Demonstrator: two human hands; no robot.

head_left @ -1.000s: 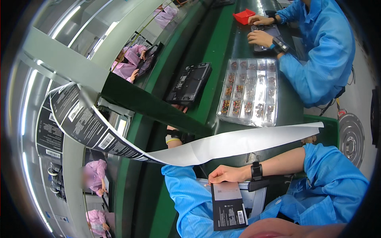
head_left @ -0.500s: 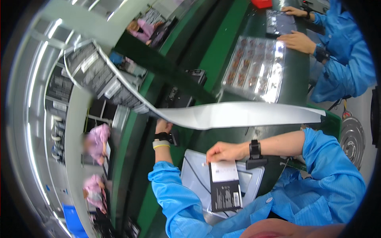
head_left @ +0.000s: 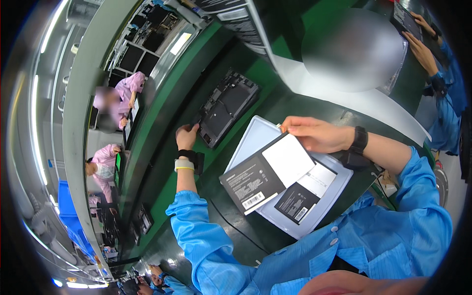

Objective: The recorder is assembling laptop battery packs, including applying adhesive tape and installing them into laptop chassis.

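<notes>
Black batt pinched in my R fingers; 2nd batt left in tray; L fingers at chassis, grip unclear.

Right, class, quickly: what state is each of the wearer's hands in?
Left hand: at the edge of the opened laptop base; grip cannot be told.
Right hand: closed, holding a flat black-and-white battery pack.

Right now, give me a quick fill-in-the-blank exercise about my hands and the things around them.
1. Your right hand holds a flat pack coloured black and ____.
2. In the pale tray below it lies ____ more pack.
3. The hand at the edge of the open dark device is your ____.
4. Both your sleeves are ____.

Missing words: white; one; left; blue.
</notes>
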